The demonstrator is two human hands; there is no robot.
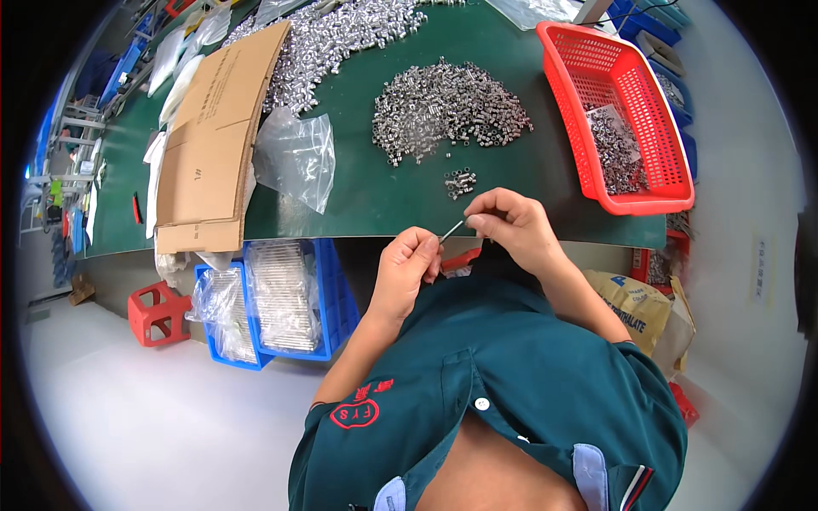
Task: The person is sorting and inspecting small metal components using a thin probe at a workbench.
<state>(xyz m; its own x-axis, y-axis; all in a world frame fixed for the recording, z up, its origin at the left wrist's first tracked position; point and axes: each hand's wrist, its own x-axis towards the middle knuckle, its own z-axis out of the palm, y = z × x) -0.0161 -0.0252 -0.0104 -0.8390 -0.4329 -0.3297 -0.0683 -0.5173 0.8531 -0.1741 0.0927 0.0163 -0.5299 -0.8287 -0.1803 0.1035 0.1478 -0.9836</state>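
Observation:
A thin, pale rod (452,231) slants between my hands just off the near edge of the green table. My left hand (407,266) is closed round its lower end. The thumb and fingers of my right hand (516,228) pinch together at its upper tip. Whatever they hold there is too small to make out. Beyond my hands lies a little group of small metal cylinders (460,182). Farther back spreads a larger pile of small metal sleeves (447,109).
A red basket (656,203) with metal parts stands at the right. Cardboard (204,140) and a clear plastic bag (298,157) lie left, near shiny parts (341,38). Below the edge are blue crates (328,289) and a red stool (158,313).

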